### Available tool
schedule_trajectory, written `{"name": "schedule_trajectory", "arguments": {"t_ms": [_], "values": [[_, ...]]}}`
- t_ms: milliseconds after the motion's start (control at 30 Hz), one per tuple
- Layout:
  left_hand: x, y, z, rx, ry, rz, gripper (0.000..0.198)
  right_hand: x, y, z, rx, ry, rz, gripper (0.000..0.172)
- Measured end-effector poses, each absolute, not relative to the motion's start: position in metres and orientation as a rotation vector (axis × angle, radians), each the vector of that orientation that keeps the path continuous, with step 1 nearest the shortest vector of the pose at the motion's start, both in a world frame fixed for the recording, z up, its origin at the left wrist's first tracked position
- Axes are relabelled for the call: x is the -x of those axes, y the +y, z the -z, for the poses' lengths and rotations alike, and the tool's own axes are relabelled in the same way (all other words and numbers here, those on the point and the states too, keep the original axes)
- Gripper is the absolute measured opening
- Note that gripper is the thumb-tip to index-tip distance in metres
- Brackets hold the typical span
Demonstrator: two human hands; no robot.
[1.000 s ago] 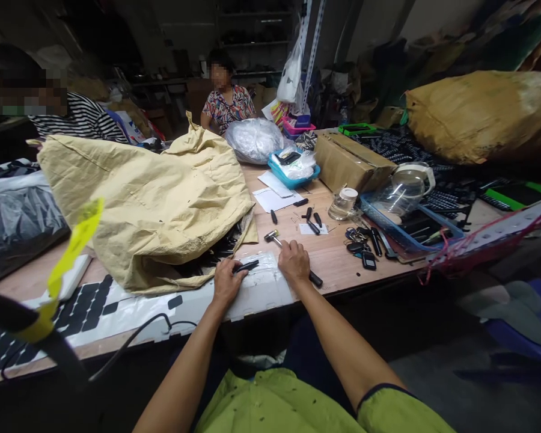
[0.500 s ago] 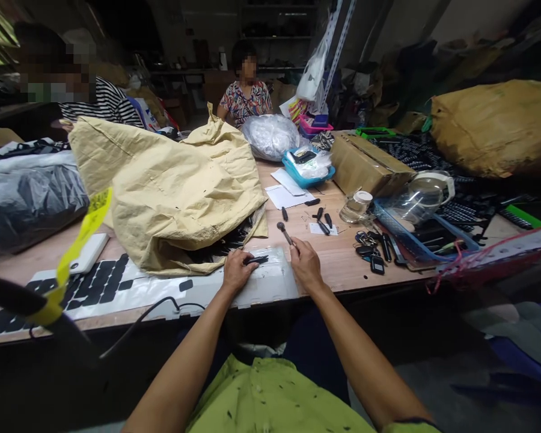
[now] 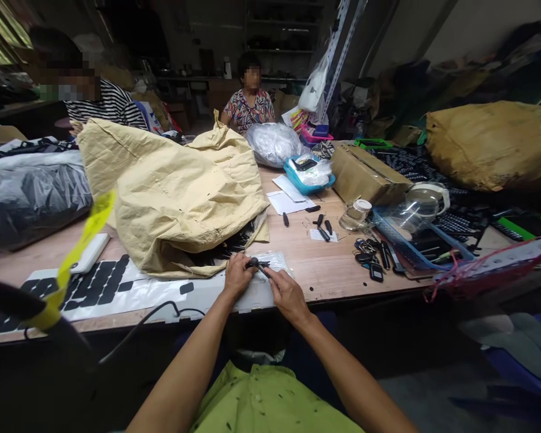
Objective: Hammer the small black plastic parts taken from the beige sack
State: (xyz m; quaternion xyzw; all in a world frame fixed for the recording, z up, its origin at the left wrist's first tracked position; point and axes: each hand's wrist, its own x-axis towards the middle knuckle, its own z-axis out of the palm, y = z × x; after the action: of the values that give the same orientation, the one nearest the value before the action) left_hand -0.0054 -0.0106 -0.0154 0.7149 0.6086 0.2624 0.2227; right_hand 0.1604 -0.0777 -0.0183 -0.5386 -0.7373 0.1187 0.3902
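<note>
My left hand is closed at the front edge of the table, its fingers pinching a small, dark, narrow black piece. In my right hand is a thin-shafted tool with a dark round head, which looks like a ratchet wrench. That head lies over the black piece, right by my left fingertips; whether they touch I cannot tell. Beneath both hands is a clear plastic sheet. Just behind them a big cream sack lies with its mouth open, showing dark pieces inside.
To the right lie black handles, keys, a jar and a blue basket. A cardboard box stands behind. Black pads cover a sheet at left, near a yellow tag. Two people sit across the table.
My right hand has moved left with the tool, bringing its round head over the black piece at my left hand. My left hand has stayed nearly in place.
</note>
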Motion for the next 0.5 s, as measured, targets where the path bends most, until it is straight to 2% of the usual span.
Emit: {"name": "schedule_trajectory", "arguments": {"t_ms": [133,500], "values": [[0.005,-0.010,0.019,-1.969,1.672,-0.759,0.014,-0.165,-0.079,0.019,1.398,-1.823,-0.267,0.042],[0.006,-0.013,0.015,-2.013,1.679,-0.778,0.013,-0.183,-0.059,0.015,1.644,-1.783,-0.153,0.041]]}}
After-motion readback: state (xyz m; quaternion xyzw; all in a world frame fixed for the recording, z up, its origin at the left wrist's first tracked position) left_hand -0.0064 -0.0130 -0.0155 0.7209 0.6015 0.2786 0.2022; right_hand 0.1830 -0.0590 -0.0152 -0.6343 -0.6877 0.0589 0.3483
